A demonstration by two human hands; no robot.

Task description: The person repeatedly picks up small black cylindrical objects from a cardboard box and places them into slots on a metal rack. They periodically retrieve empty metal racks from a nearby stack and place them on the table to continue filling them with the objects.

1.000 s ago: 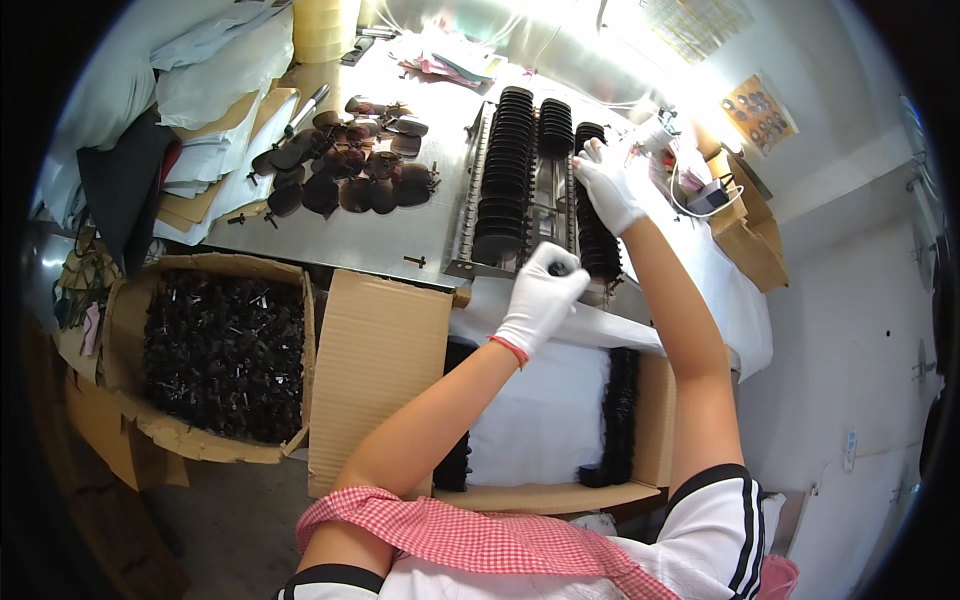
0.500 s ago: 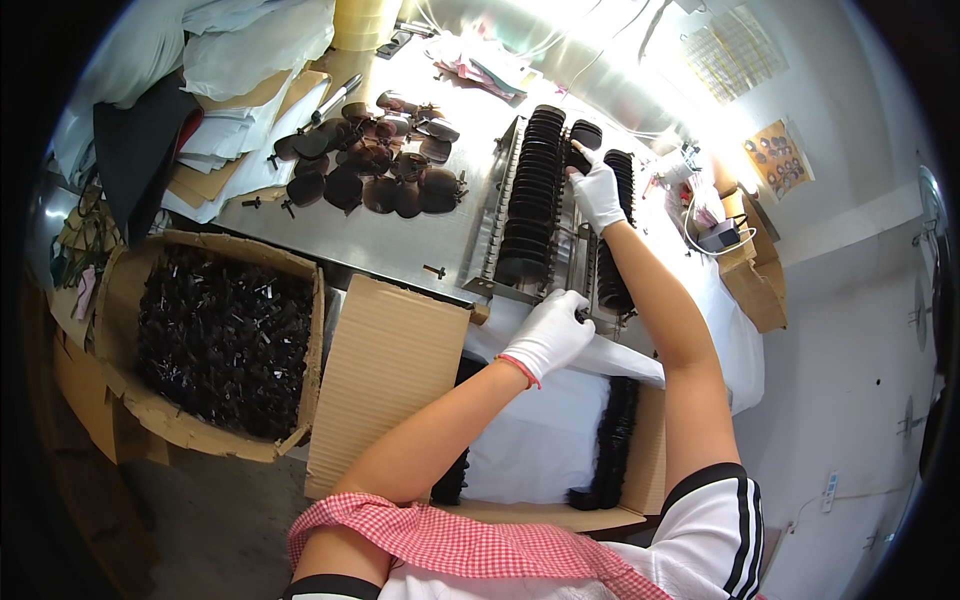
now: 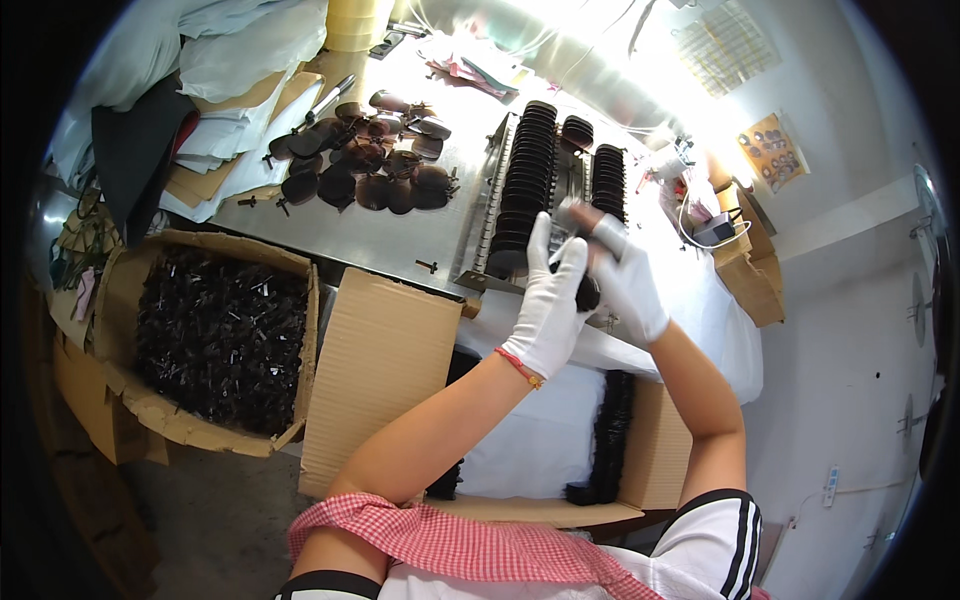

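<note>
My left hand (image 3: 547, 318), in a white glove with a red string bracelet at the wrist, is raised over the near end of a metal rack (image 3: 474, 262). Its thumb and fingers close on a dark rounded lens (image 3: 588, 294), partly hidden by the glove. Close beside it is my right hand (image 3: 632, 282), also gloved, smeared by motion, its bare fingertips pointing up and left; whether it grips anything is unclear. Standing in the rack are a long row of dark lenses (image 3: 527, 170) and a shorter row (image 3: 608, 180) to its right, with a few lenses (image 3: 577, 131) between them.
Loose tinted lenses (image 3: 385, 165) lie in a heap on the metal table (image 3: 400, 245). At left stands a carton (image 3: 312, 350) full of small dark pieces (image 3: 220, 340). An open carton (image 3: 660, 445) below my hands holds white sheeting and black rows. Papers (image 3: 215, 140) are stacked far left.
My right hand has come back from the rack's far lenses to beside my left. The left hand has lifted and turned upright, with the dark lens now showing more.
</note>
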